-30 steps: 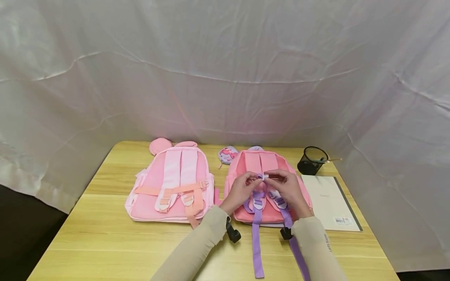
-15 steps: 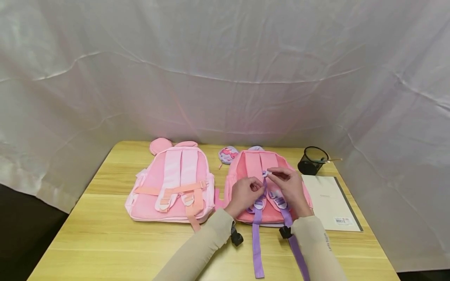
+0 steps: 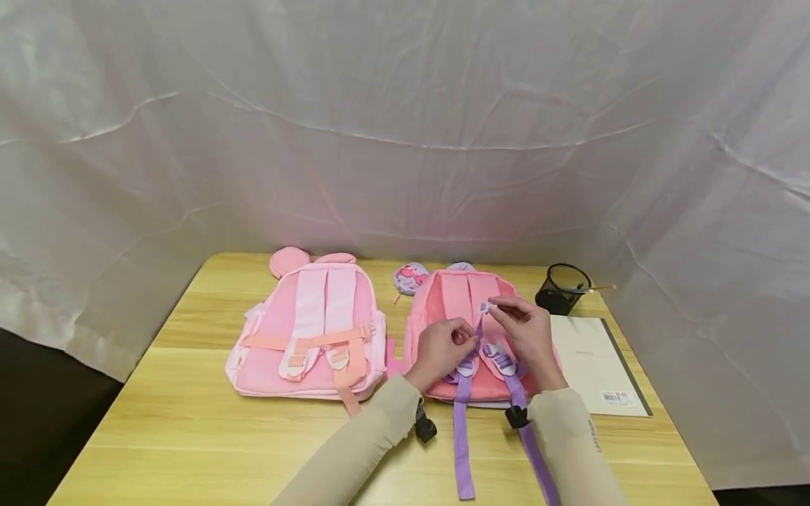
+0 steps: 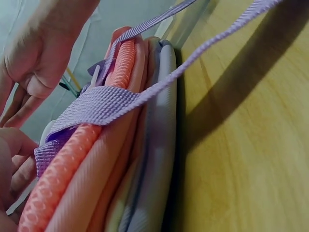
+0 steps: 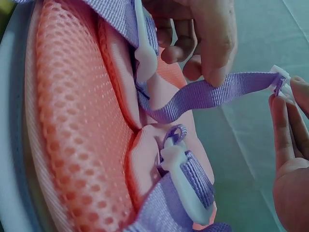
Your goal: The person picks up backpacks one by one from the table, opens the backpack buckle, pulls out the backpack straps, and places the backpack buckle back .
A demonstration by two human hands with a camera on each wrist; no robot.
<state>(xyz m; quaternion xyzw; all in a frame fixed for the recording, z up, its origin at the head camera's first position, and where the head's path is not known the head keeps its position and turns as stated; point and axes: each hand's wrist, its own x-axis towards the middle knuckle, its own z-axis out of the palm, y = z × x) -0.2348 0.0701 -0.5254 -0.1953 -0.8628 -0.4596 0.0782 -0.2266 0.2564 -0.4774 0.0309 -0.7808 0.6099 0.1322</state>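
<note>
A coral-pink backpack (image 3: pixel 419 337) lies with its shoulder straps facing up. My right hand (image 3: pixel 526 336) pinches a small white buckle (image 5: pixel 279 80) at the end of a thin purple strap (image 5: pixel 198 100), held up above the backpack. Lower on the same strap, my left hand (image 3: pixel 440 351) pinches with thumb and fingertips at its edge. Between the hands the strap is drawn out, with a curve near the backpack. White strap adjusters (image 5: pixel 181 169) sit on the shoulder straps, and a long purple webbing tail (image 3: pixel 464 443) hangs toward the table's front.
Left of the hands lies a light pink backpack (image 3: pixel 266 362) with orange straps. A black mesh pen cup (image 3: pixel 555 301) stands at the back right, beside a cream notebook (image 3: pixel 591 358). A round patterned pouch (image 3: pixel 410 279) lies behind the coral backpack on the wooden table (image 3: pixel 190 436).
Both hands were together at the white buckle. My left hand has come down onto the purple strap, while my right hand has carried the buckle slightly up and right.
</note>
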